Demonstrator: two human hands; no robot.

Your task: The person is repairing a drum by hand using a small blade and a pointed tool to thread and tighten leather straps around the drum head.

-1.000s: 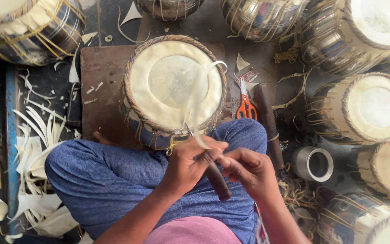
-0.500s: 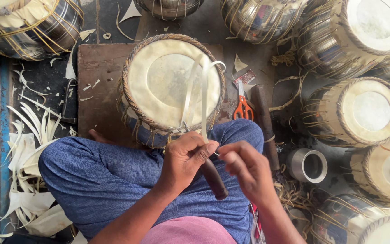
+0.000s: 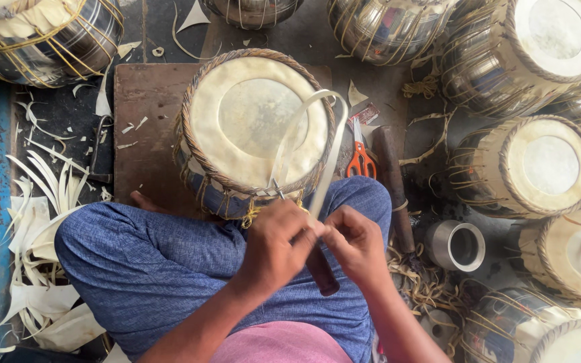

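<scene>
Head view, looking down at lap and floor.

- One drum (image 3: 257, 128) in work: cream skin head, braided rim, standing on a brown board (image 3: 146, 128) just ahead of the knees, touching blue trouser legs (image 3: 169, 262).
- One pale flat strip (image 3: 327, 151) looping up over the drum head, arching right, running back down to the hands.
- Left hand (image 3: 278, 245): fingers curled tight round a dark-handled tool (image 3: 321, 272); thin metal tip poking toward the drum's near rim lacing. Handle end sticking out below the fist.
- Right hand (image 3: 358, 245): fingers pinched shut on the strip's lower end, touching the left hand.
- Other drums around: at least eight counted, shiny metal bodies with yellow lacing; three on the right showing cream heads, e.g. one (image 3: 539, 165) mid-right. Some cut off by the frame edge, exact total unclear.
- One pair of orange-handled scissors (image 3: 361, 161) on the floor just right of the drum.
- One dark wooden rod (image 3: 393, 188) lying beside the scissors.
- One open metal ring or cup (image 3: 456, 245) right of the knee, nothing visible inside.
- Pile of pale strip offcuts (image 3: 42, 222) on the floor at left; too many to count.
- Tangle of yellow cord (image 3: 425, 282) by the right knee.
</scene>
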